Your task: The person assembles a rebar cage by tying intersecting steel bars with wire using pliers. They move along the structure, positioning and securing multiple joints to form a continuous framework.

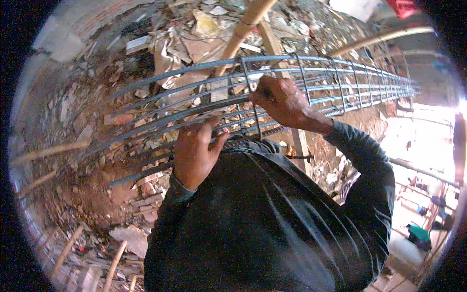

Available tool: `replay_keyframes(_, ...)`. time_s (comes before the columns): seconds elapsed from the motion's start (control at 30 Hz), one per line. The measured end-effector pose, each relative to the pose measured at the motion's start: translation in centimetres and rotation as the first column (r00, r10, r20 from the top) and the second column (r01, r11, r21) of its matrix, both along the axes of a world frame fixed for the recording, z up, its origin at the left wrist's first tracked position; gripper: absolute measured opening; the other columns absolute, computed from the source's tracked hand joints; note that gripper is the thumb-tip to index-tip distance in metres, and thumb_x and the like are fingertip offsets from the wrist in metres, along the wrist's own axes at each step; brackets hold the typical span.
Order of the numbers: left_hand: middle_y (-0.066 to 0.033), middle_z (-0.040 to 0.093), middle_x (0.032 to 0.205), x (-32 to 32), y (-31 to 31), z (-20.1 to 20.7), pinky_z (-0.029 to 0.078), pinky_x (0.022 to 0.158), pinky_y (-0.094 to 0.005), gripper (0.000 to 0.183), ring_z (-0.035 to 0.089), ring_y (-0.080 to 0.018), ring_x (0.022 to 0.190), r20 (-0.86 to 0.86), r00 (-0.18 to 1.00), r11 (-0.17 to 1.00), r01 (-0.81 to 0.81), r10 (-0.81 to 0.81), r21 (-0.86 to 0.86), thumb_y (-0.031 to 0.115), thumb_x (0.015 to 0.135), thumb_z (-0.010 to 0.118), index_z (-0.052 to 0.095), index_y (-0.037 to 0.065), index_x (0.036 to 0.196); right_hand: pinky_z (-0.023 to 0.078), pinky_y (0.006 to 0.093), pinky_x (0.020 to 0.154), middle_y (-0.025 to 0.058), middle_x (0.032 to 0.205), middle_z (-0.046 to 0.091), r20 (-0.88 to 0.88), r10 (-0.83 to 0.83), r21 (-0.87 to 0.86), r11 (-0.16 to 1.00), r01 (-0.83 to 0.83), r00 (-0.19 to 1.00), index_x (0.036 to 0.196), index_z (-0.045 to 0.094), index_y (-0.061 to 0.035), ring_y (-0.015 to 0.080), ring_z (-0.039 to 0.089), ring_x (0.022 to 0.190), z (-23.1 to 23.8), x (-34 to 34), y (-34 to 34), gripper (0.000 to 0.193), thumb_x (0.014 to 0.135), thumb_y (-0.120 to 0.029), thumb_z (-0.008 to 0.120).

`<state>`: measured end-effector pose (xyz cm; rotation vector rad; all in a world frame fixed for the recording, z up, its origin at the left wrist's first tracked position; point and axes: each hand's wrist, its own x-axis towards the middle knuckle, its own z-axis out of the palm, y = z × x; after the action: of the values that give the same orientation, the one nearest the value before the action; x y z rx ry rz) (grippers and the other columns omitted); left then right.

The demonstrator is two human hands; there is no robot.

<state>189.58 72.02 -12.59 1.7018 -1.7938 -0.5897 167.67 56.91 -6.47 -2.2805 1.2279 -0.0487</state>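
Observation:
A long cage of steel rebar (pixel 335 82) runs across in front of me, with square stirrups (pixel 305 78) around its lengthwise bars. My right hand (pixel 282 100) is closed in a fist at the near end stirrup, where a dark ribbed bar (pixel 214 105) meets it; whatever else is in the fist is hidden. Lower and to the left, my left hand (pixel 197 153) is among the bar ends, its fingers curled and thumb bent toward them. What it grips, if anything, cannot be made out. Loose bar ends fan out leftward beyond the last stirrup.
Rubble and broken brick (pixel 146 190) cover the ground around the cage. Wooden poles (pixel 248 29) stand behind it, and another pole (pixel 379 41) slants at the back right. Shorter stakes (pixel 115 265) rise at the lower left. Bright light floods the right side.

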Motion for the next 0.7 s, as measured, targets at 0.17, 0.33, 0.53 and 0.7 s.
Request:
replay_keyframes(0.17, -0.0195, 0.076, 0.112, 0.8, 0.0, -0.5, 0.051, 0.091, -0.0479, 0.037, 0.072, -0.0393, 0.100, -0.090, 0.992, 0.995, 0.082, -0.086, -0.048, 0.031, 0.098, 0.075, 0.071, 0.004, 0.123, 0.056, 0.0428, 0.073, 0.0135, 0.086, 0.075, -0.053, -0.003, 0.021, 1.000, 0.004, 0.999, 0.104, 0.072, -0.0017, 0.0276, 0.074, 0.079, 1.4, -0.3, 0.5, 0.031, 0.098, -0.031, 0.076)
replay_keyframes(0.33, -0.0197, 0.075, 0.114, 1.7, -0.2, -0.1, 0.051, 0.090, -0.0462, 0.034, 0.070, -0.0396, 0.104, -0.268, 0.950, 0.982, 0.180, -0.160, 0.052, 0.024, 0.096, 0.077, 0.071, 0.003, 0.122, 0.058, 0.0318, 0.089, 0.0054, 0.102, 0.078, 0.385, -0.303, -0.250, 0.875, 0.415, 0.872, 0.138, 0.064, -0.0026, 0.0146, 0.073, 0.091, 3.1, -6.2, 3.9, 0.047, 0.095, -0.013, 0.079)
replay_keyframes(0.53, -0.0208, 0.074, 0.120, 3.0, -0.5, 1.9, 0.053, 0.098, -0.0437, 0.036, 0.070, -0.0381, 0.114, -0.453, 0.878, 0.948, 0.263, -0.157, 0.180, 0.017, 0.095, 0.078, 0.070, 0.001, 0.126, 0.058, 0.0372, 0.092, 0.0164, 0.120, 0.075, 0.518, -0.824, -0.190, 0.151, 0.970, 0.229, 0.127, 0.068, -0.0031, 0.0223, 0.074, 0.099, -4.4, -18.8, 14.4, 0.030, 0.105, -0.021, 0.059)
replay_keyframes(0.7, -0.0155, 0.075, 0.122, 6.0, -0.2, 4.3, 0.051, 0.103, -0.0416, 0.035, 0.069, -0.0328, 0.115, -0.340, 0.920, 0.958, 0.253, -0.195, 0.134, 0.009, 0.091, 0.081, 0.072, 0.002, 0.124, 0.056, 0.0433, 0.095, 0.0159, 0.120, 0.075, -0.035, -0.959, -0.190, 0.283, 0.940, 0.281, 0.133, 0.067, -0.0120, 0.0291, 0.073, 0.113, -12.7, -22.0, 24.8, 0.032, 0.102, -0.021, 0.067)
